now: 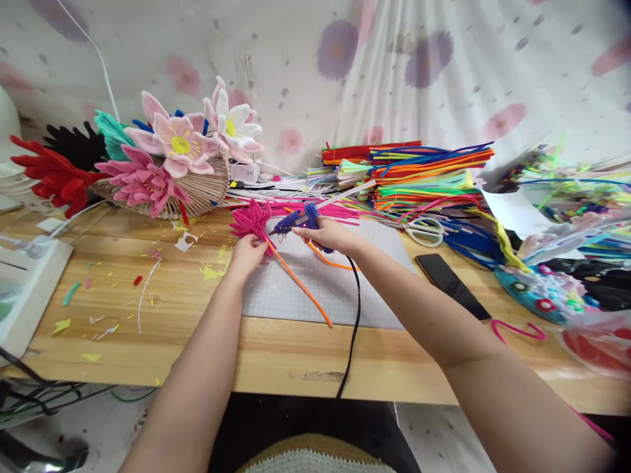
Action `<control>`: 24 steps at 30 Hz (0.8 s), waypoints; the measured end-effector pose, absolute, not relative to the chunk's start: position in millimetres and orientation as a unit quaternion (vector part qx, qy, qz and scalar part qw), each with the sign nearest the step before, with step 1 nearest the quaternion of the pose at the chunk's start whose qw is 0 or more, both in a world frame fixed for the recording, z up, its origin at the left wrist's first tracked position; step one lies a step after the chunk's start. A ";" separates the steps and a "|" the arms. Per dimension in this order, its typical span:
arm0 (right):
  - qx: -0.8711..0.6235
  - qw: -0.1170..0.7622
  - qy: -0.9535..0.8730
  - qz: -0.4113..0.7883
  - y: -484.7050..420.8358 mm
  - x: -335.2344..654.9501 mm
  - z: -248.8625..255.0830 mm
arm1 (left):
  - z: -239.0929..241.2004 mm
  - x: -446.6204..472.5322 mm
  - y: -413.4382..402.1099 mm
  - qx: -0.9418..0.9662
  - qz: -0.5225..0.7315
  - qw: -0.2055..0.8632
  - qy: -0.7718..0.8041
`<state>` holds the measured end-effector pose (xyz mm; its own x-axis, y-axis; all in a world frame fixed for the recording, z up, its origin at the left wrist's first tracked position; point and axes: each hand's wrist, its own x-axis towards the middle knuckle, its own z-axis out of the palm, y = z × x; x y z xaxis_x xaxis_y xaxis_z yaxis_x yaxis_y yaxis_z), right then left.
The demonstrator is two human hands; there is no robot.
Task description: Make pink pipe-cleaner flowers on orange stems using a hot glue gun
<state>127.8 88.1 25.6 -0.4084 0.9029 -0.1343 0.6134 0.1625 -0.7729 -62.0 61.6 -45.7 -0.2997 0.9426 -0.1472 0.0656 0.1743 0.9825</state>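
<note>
My left hand is closed on the base of a magenta pipe-cleaner flower, whose petals spread upward above my fingers. From the flower an orange pipe cleaner slants down across the grey cutting mat. My right hand grips a blue glue gun, its nozzle pointing left beside the flower. Whether the nozzle touches the flower I cannot tell. A second orange pipe cleaner lies on the mat below the glue gun, and the black cord hangs over the table edge.
Finished fuzzy flowers lean on a woven basket at the back left. Bundles of coloured pipe cleaners are piled behind the mat. White-handled scissors and a black phone lie on the right; scraps litter the left.
</note>
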 end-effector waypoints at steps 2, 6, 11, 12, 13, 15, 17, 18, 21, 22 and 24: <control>-0.516 0.171 -0.746 0.385 89.6 125.2 26.4 | -47.4 -65.6 62.3 0.406 0.487 0.422 0.648; -0.526 0.151 -0.753 0.367 89.8 120.2 30.7 | -44.7 -66.5 60.7 0.390 0.491 0.433 0.648; -0.528 0.129 -0.764 0.348 90.0 114.5 34.2 | -36.4 -61.9 55.6 0.375 0.504 0.445 0.638; -0.526 0.129 -0.766 0.347 90.5 113.8 33.9 | -35.4 -61.5 54.9 0.374 0.504 0.448 0.637; -0.523 0.130 -0.767 0.348 91.2 113.3 33.2 | -34.8 -61.3 54.5 0.372 0.504 0.449 0.636; -0.515 0.133 -0.771 0.350 93.0 112.7 31.2 | -34.7 -61.5 54.5 0.370 0.504 0.453 0.635; -0.510 0.135 -0.774 0.349 94.9 112.2 29.4 | -35.2 -62.2 55.1 0.370 0.502 0.457 0.635; -0.508 0.134 -0.777 0.347 95.7 112.0 28.9 | -35.5 -62.5 55.5 0.370 0.500 0.458 0.635; -0.505 0.130 -0.782 0.340 97.4 111.6 29.3 | -35.1 -62.7 56.0 0.367 0.494 0.461 0.639; -0.505 0.129 -0.784 0.338 97.6 111.6 29.9 | -34.5 -62.6 55.8 0.366 0.493 0.463 0.639; -0.502 0.127 -0.787 0.335 97.3 112.1 31.5 | -33.0 -62.3 55.1 0.364 0.492 0.466 0.639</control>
